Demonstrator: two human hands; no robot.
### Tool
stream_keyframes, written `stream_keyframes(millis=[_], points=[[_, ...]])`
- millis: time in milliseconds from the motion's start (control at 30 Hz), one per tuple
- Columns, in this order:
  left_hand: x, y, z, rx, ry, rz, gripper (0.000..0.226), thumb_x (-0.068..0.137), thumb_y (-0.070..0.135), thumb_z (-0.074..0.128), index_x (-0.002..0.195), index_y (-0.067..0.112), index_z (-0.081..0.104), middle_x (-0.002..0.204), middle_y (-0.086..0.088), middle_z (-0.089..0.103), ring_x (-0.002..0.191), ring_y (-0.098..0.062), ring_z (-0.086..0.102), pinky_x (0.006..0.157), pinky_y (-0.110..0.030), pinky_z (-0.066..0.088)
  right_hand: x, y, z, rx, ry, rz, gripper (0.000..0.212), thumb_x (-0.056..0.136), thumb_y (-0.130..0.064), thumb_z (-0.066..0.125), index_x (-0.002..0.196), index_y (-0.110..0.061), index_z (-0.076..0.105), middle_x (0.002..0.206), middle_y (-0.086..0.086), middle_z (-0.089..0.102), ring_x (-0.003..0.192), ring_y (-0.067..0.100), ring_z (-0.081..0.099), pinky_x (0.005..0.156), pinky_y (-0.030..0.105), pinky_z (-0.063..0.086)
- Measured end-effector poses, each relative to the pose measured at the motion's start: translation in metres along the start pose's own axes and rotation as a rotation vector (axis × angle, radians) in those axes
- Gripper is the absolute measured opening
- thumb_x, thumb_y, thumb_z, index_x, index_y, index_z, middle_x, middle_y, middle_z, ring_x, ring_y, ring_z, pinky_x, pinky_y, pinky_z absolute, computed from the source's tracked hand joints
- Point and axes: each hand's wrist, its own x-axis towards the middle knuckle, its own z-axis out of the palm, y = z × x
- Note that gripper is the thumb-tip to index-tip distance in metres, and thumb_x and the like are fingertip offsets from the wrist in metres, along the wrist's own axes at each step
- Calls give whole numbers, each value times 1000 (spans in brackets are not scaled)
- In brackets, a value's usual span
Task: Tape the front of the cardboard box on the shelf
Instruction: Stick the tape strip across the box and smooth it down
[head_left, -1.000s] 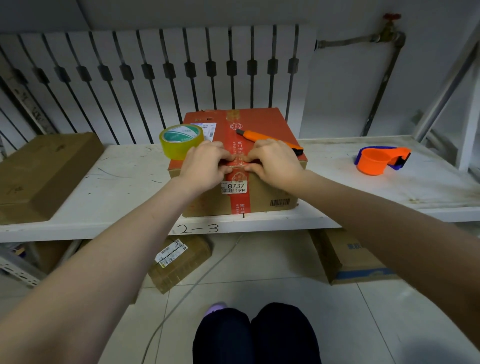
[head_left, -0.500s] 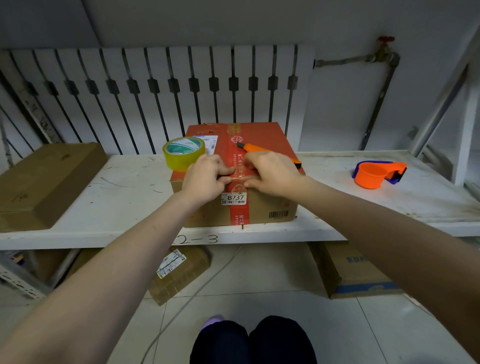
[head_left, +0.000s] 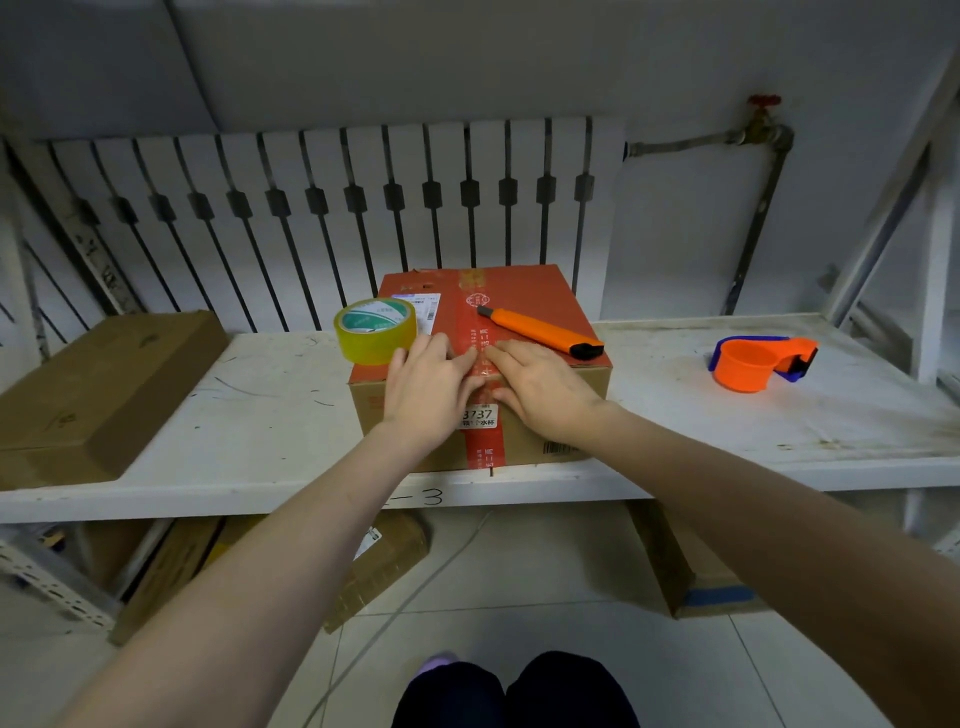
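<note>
A cardboard box (head_left: 524, 299) with a red top stands at the front of the white shelf (head_left: 270, 415). A red printed tape strip (head_left: 480, 449) runs over its top and down its front face. My left hand (head_left: 428, 392) and my right hand (head_left: 545, 387) lie flat on the box's front top edge, fingertips meeting on the tape strip. Neither hand holds anything. A yellow tape roll (head_left: 375, 330) stands on the box's left top corner. An orange utility knife (head_left: 543, 331) lies on the top at the right.
An orange and blue tape dispenser (head_left: 753, 361) rests on the shelf at the right. A flat brown box (head_left: 98, 384) lies at the left. More boxes (head_left: 685, 566) stand on the tiled floor under the shelf. A radiator (head_left: 332, 208) and pipe are behind.
Both hands have opened from curled to flat and slid a little up the tape at the box's front edge. The view has tilted upward.
</note>
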Motion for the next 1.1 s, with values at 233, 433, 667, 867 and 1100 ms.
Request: stream_keyframes(millis=[233, 433, 667, 867, 1100], points=[[7, -1, -9, 66, -80, -25, 42, 89, 41, 52, 130, 29, 52, 124, -2, 53, 121, -23, 41, 96, -42, 36, 4, -3, -6, -159, 24, 5, 52, 96, -39, 44, 138, -9, 37, 134, 8, 47, 120, 24, 45, 98, 36, 40], [0, -8, -7, 24, -108, -52, 50, 89, 27, 55, 137, 19, 44, 130, -3, 57, 122, -24, 46, 93, -39, 39, 8, -13, -3, -318, 60, -64, 52, 95, -34, 45, 140, -10, 36, 144, 8, 41, 133, 25, 36, 112, 42, 20], [7, -10, -13, 6, -136, -60, 44, 85, 36, 60, 127, 26, 55, 123, 1, 60, 120, -20, 48, 96, -40, 35, 1, -4, -4, -252, 199, -58, 27, 85, -26, 65, 110, -15, 69, 106, 4, 73, 99, 23, 66, 96, 41, 44], [14, -11, -12, -71, -131, -111, 41, 86, 49, 54, 121, 28, 61, 120, 3, 62, 118, -20, 50, 99, -44, 35, -5, -5, -5, -159, 290, 107, 44, 79, -57, 57, 95, -19, 72, 95, 0, 74, 96, 21, 64, 95, 43, 40], [27, -17, -16, -253, -248, -200, 38, 82, 41, 64, 117, 28, 65, 125, 4, 61, 123, -22, 46, 102, -49, 38, 8, -2, -13, 88, 213, 241, 30, 82, -49, 62, 100, -27, 70, 107, -5, 67, 108, 19, 53, 106, 43, 31]])
